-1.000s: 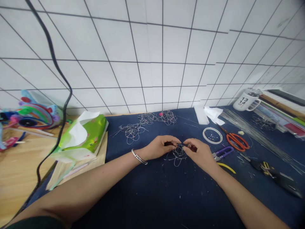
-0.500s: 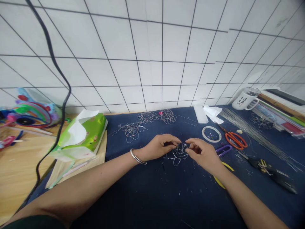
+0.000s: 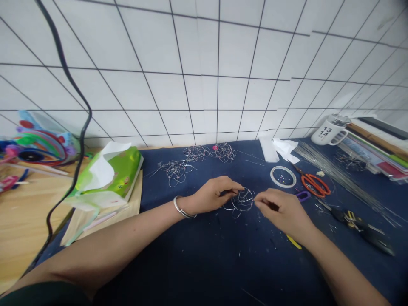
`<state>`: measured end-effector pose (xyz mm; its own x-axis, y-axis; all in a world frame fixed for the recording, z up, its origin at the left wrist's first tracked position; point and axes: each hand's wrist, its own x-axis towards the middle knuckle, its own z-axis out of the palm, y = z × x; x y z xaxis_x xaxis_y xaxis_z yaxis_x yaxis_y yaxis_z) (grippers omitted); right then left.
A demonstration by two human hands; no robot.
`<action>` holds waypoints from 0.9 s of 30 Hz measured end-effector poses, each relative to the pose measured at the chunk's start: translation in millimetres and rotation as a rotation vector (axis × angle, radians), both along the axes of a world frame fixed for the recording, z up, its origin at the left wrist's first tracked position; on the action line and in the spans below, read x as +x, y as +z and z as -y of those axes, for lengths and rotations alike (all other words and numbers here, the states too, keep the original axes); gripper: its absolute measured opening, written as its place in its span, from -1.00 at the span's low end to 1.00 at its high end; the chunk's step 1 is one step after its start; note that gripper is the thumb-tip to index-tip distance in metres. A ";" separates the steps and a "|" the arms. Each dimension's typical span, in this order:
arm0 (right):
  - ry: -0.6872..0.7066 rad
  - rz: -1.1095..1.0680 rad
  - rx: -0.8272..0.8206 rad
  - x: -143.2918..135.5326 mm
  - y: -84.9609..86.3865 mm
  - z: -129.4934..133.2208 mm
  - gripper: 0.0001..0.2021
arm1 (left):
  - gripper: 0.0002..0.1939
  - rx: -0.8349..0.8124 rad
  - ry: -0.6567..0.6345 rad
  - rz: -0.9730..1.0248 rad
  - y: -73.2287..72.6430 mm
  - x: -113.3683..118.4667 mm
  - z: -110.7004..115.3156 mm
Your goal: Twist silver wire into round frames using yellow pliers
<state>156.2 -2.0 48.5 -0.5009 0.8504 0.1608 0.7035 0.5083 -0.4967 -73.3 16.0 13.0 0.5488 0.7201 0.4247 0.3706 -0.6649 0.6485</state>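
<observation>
Head view: left hand (image 3: 215, 194) has its fingers (image 3: 233, 186) clamped on the left edge of the looped wire piece (image 3: 245, 209), likely steadying it, while right hand (image 3: 283, 208) pinches the right edge, probably for control; exact contact points too small to tell. Piece sits between both hands over dark-blue cloth (image 3: 197, 259); orange scissors (image 3: 322, 189) and ring-shaped dish (image 3: 283, 186) lie to the right, seemingly for easy reach.

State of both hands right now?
Left hand: closed, holding the looped wire at its left side.
Right hand: closed, pinching the same wire's right edge.
</observation>
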 end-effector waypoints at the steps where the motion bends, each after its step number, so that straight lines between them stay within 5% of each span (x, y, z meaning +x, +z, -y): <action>1: 0.026 0.044 0.005 -1.1 -1.8 1.8 -0.87 | -0.71 0.010 0.000 -0.005 0.5 0.5 0.6; 11: 0.085 0.357 0.190 -9.5 -14.2 8.0 -0.78 | -0.74 0.070 -0.007 -0.023 1.9 3.8 4.3; 27: 0.106 0.315 0.136 -10.6 -13.3 9.8 -0.85 | -0.72 0.149 0.025 -0.032 -0.7 3.3 5.6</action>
<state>145.5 -11.7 35.2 -0.6283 0.7725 0.0923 0.7510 0.6332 -0.1870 -70.1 10.4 12.3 0.5461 0.6640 0.5107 0.4074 -0.7432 0.5306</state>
